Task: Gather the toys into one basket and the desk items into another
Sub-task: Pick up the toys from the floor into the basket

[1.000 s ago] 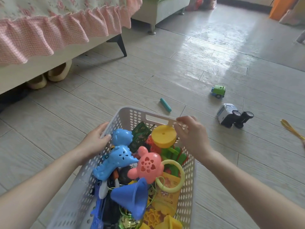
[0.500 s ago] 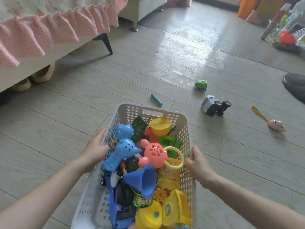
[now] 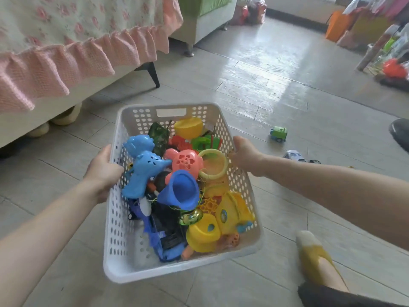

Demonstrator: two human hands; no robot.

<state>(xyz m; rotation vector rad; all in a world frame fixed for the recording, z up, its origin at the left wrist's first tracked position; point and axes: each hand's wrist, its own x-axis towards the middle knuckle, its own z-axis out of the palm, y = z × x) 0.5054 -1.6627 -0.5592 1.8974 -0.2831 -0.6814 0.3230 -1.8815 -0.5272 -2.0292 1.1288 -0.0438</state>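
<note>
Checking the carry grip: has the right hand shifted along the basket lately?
Yes: the right hand went from the far handle slot to the basket's right rim.

Bright daylight, floor (image 3: 265, 69) glare, wide-angle warp

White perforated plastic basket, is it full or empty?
Mostly full: toys heap across the basket, a blue plastic funnel on top; only its near left corner is bare.

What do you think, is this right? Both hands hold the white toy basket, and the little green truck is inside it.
No. In the head view the left hand and right hand hold the white toy basket, but the little green truck sits out on the floor, not inside it.
</note>
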